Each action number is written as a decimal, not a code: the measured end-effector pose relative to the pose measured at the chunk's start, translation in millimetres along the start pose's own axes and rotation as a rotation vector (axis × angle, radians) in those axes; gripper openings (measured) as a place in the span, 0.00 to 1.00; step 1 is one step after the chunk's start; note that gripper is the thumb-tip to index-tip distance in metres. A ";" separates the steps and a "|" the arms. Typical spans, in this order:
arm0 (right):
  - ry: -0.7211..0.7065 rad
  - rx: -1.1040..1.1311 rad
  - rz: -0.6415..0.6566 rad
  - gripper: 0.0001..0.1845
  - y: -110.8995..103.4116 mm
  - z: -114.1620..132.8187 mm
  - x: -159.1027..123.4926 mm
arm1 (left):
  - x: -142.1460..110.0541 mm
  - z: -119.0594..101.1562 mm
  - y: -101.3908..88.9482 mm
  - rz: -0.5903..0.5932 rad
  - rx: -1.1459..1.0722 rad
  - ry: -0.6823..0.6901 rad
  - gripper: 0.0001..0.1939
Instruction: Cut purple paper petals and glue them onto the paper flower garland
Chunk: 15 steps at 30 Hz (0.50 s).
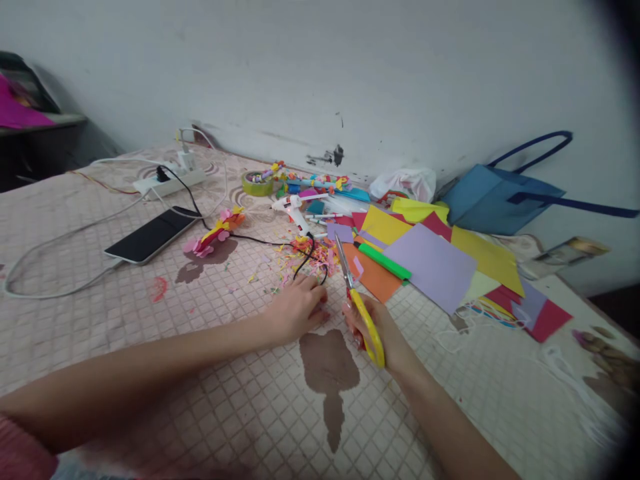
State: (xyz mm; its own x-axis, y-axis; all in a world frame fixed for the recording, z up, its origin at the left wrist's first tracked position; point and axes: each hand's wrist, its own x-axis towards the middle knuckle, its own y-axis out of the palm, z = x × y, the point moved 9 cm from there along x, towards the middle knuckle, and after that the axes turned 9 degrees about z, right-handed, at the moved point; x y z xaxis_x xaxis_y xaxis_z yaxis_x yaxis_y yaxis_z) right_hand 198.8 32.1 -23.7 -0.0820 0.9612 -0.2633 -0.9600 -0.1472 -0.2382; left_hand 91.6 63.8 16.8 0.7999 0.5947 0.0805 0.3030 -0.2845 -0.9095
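My right hand [393, 333] is closed around scissors [369, 325] with yellow handles. Their blades look closed and point away from me, the tips over a small purple paper piece [344, 231]. To the left, my left hand [296, 308] rests low over the table, fingers loosely bent and apart, with nothing visible in them. Just beyond it lie a black cord [306, 259] and a heap of paper scraps [320, 252]. A white glue gun [296, 213] stands behind the scraps. Right of the scissors are a green marker [384, 261] and an orange sheet [375, 280].
Coloured sheets [433, 263] spread to the right, before a blue bag [505, 197]. On the left are a phone [153, 235] on a cable, a pink-and-yellow paper flower [216, 233] and a power strip [173, 183]. Green tape [257, 185] sits near the wall.
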 end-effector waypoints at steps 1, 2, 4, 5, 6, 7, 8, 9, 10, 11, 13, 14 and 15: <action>0.000 0.001 -0.003 0.19 -0.1 0.3 -0.2 | 2.8 0.1 1.8 0.001 0.016 -0.019 0.06; -0.001 0.003 -0.001 0.19 0.1 0.7 -0.5 | 5.0 -0.1 3.3 0.002 0.025 -0.030 0.06; -0.002 0.005 -0.005 0.19 -0.1 1.4 -1.4 | 6.9 -1.9 4.0 0.001 0.007 -0.033 0.04; -0.001 0.007 -0.011 0.19 -0.7 1.6 -1.8 | 6.9 -2.5 3.4 0.002 -0.023 -0.032 0.03; -0.003 0.009 -0.017 0.19 -1.5 2.0 -2.2 | 6.2 -2.3 2.3 0.006 -0.071 -0.036 0.02; -0.008 0.015 -0.023 0.19 -2.2 2.4 -2.5 | 5.0 -1.2 0.9 0.012 -0.135 -0.045 0.02; -0.017 0.025 -0.027 0.19 -3.0 3.3 -2.8 | 3.3 0.5 -0.7 0.020 -0.212 -0.060 0.03; -0.030 0.035 -0.028 0.19 -3.6 4.5 -3.1 | 1.2 2.3 -2.4 0.028 -0.294 -0.074 0.03; -0.044 0.043 -0.028 0.19 -4.0 6.1 -3.4 | -1.1 3.6 -4.1 0.035 -0.376 -0.082 0.04; -0.058 0.046 -0.031 0.19 -4.5 7.9 -3.8 | -3.6 3.7 -6.0 0.040 -0.447 -0.078 0.05; -0.085 0.038 -0.039 0.18 -4.8 11.9 -5.1 | -8.6 1.6 -8.3 0.056 -0.554 -0.059 0.06; -0.102 0.033 -0.039 0.17 -4.1 14.3 -5.7 | -11.0 0.4 -8.3 0.065 -0.588 -0.053 0.07; -0.115 0.032 -0.034 0.17 -2.7 16.2 -6.2 | -13.2 -0.5 -7.5 0.073 -0.616 -0.054 0.08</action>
State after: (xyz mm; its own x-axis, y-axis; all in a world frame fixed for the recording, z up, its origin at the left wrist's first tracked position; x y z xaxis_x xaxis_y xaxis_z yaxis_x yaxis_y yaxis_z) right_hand 197.5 30.4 -6.3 -0.0773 0.9863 -0.1459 -0.9707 -0.1079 -0.2147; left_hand 79.0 57.7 22.8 0.8075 0.5898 -0.0089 0.5043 -0.6981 -0.5082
